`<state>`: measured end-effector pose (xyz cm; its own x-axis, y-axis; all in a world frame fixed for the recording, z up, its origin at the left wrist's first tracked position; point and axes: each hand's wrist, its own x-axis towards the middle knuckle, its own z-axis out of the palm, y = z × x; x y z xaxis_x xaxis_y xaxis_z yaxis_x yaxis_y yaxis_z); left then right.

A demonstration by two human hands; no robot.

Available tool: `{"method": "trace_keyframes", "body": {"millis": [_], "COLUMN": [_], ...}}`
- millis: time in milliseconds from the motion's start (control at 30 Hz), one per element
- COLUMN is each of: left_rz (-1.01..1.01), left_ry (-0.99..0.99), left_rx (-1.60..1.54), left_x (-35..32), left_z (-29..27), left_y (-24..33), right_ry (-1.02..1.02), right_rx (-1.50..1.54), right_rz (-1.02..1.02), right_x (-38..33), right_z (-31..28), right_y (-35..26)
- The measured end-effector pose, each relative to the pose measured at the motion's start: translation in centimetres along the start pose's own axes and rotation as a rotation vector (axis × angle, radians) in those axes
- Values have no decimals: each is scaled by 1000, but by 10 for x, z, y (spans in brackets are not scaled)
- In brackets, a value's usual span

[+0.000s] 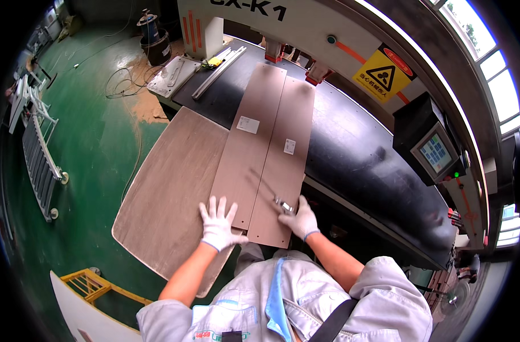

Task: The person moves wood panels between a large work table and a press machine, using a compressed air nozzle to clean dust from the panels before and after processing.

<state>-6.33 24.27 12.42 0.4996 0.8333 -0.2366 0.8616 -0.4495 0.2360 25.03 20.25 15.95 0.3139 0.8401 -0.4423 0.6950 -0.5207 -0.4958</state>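
Two long pinkish-brown panels, a left panel (253,94) and a right panel (285,176), lie side by side, each with a white label and small holes at the near end. In a white glove, my left hand (217,222) rests with fingers spread over the left panel's near edge and the board beside it. My right hand (301,219), also gloved, is closed on a silver caliper (282,205) above the right panel. The caliper's long thin bar points up and left and looks blurred; my fingers hide its near part.
A wooden-topped board (168,182) sits left of the panels. The panels' far ends lie on a black machine table (357,154), beneath a machine beam with red-tipped clamps (317,74). A control screen (435,153) stands right, a yellow frame (94,285) at lower left.
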Motion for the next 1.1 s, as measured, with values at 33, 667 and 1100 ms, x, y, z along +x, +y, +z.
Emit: {"method": "trace_keyframes", "body": {"millis": [33, 667, 1100], "left_rz": [-34, 57, 40], "left_ry": [27, 390, 365], "left_rx": [-1, -91, -70], "left_x": [-15, 89, 114], "left_z": [9, 7, -12], "left_y": [5, -89, -132], "right_ry": [-79, -117, -124], "right_rx": [-13, -34, -9], "right_rz": [9, -33, -53], "right_x": [-26, 70, 103], "right_z": [4, -3, 10], "right_y": [-8, -57, -90]}}
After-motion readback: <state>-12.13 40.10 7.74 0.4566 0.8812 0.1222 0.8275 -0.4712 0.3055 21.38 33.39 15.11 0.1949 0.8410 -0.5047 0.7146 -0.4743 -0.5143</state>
